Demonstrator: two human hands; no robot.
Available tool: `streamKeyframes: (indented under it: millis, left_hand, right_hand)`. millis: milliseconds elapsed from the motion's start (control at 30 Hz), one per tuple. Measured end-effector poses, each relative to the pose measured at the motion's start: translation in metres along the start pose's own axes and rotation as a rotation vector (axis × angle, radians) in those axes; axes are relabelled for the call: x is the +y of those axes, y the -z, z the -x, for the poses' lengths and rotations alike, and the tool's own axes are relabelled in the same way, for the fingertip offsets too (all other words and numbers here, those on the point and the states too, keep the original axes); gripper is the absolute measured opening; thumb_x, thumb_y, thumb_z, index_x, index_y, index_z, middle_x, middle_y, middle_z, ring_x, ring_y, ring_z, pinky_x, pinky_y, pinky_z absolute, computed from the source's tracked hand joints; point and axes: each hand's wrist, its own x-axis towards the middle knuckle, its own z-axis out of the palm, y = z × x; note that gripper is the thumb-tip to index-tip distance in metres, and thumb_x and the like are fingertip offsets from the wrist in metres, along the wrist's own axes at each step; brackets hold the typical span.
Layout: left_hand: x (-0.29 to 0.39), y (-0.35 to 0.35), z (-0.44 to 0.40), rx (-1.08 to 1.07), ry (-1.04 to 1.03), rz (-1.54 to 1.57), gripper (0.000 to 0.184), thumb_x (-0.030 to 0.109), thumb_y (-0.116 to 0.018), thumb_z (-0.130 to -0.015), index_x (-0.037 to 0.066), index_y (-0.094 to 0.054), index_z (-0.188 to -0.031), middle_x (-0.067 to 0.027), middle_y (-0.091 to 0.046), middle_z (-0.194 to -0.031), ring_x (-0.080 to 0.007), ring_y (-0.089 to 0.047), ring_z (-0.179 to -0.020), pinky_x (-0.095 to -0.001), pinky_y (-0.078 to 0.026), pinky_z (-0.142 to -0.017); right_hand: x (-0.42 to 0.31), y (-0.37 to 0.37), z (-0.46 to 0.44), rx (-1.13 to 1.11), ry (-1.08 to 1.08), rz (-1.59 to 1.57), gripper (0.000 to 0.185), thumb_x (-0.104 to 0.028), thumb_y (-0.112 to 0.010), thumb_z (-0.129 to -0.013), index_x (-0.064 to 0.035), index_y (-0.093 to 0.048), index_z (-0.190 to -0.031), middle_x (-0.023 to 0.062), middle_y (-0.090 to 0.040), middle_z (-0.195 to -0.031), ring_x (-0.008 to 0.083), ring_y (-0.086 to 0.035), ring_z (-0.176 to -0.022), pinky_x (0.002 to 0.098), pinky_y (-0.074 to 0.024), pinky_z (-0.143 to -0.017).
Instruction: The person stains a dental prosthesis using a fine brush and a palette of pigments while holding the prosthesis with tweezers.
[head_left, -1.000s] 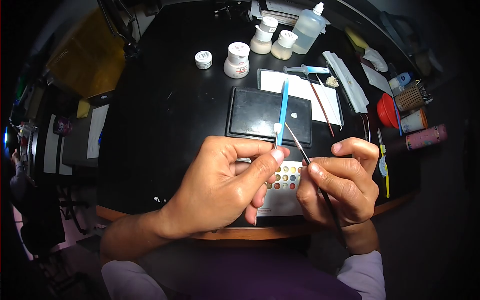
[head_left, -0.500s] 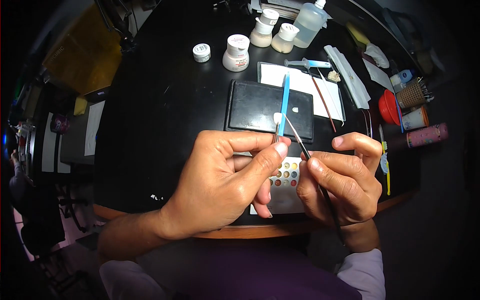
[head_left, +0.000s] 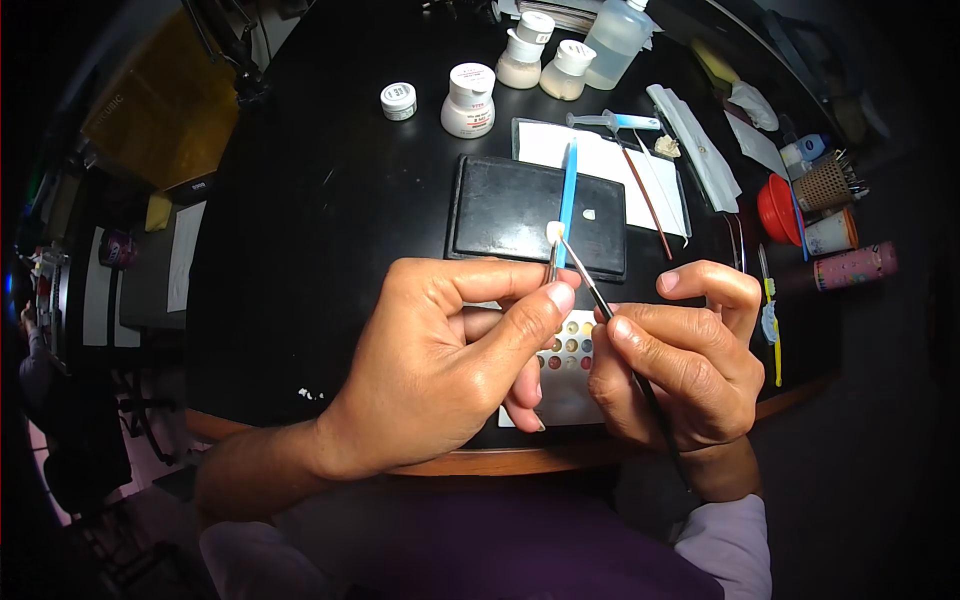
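My left hand (head_left: 450,370) is closed, pinching a slim metal holder (head_left: 553,270) between thumb and forefinger. At its tip sits a small white tooth crown (head_left: 555,232), held upright; exactly how it is gripped is too small to tell. My right hand (head_left: 690,365) grips a fine paintbrush (head_left: 640,375) with a black handle like a pen. The brush tip is at the crown's right lower edge, apparently touching it. Partly hidden beneath both hands lies a palette (head_left: 571,345) of round coloured wells. Behind the crown, a blue stick-like tool (head_left: 570,185) crosses a black box (head_left: 510,205).
White-lidded jars (head_left: 468,102) and a clear bottle (head_left: 617,45) stand at the back. A small white piece (head_left: 589,214) rests on the box. Beyond are a syringe (head_left: 615,121) and a reddish brush (head_left: 648,203). Rightward are a red bowl (head_left: 778,210) and pink cylinder (head_left: 855,272).
The brush tip has moved slightly down and left, from beside the crown to its lower edge. The view has shifted a little; both hands keep their holds.
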Motion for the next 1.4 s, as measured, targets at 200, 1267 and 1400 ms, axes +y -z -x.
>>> streamKeyframes:
  millis: [200, 1267, 1400]
  left_hand:
    - [-0.001, 0.002, 0.000, -0.034, -0.009, -0.071, 0.032, 0.013, -0.058, -0.111, -0.014, -0.067, -0.126, -0.0094, -0.063, -0.086, -0.0107, -0.068, -0.063, -0.0249, -0.062, -0.053]
    - [0.001, 0.000, -0.002, -0.005, 0.074, -0.078, 0.032, 0.017, -0.060, -0.110, -0.012, -0.070, -0.123, -0.0076, -0.066, -0.080, -0.0125, -0.070, -0.055, -0.0205, -0.057, -0.049]
    - [0.001, 0.000, -0.001, 0.000, 0.065, -0.078, 0.032, 0.016, -0.061, -0.110, -0.012, -0.070, -0.123, -0.0087, -0.067, -0.081, -0.0127, -0.070, -0.056, -0.0204, -0.056, -0.049]
  right_hand:
    - [-0.001, 0.003, 0.001, 0.009, -0.006, -0.030, 0.034, 0.001, -0.089, -0.069, -0.0061, -0.080, -0.100, 0.0027, -0.077, -0.087, 0.0227, -0.060, -0.095, 0.0311, -0.0503, -0.080]
    - [0.009, 0.000, 0.000, -0.032, -0.021, -0.098, 0.034, 0.011, -0.076, -0.076, -0.0048, -0.071, -0.106, 0.0084, -0.076, -0.083, 0.0210, -0.062, -0.085, 0.0418, -0.0459, -0.091]
    - [0.006, 0.002, 0.000, -0.046, -0.037, -0.117, 0.033, 0.011, -0.075, -0.077, -0.0049, -0.071, -0.105, 0.0088, -0.076, -0.084, 0.0202, -0.062, -0.083, 0.0419, -0.0457, -0.092]
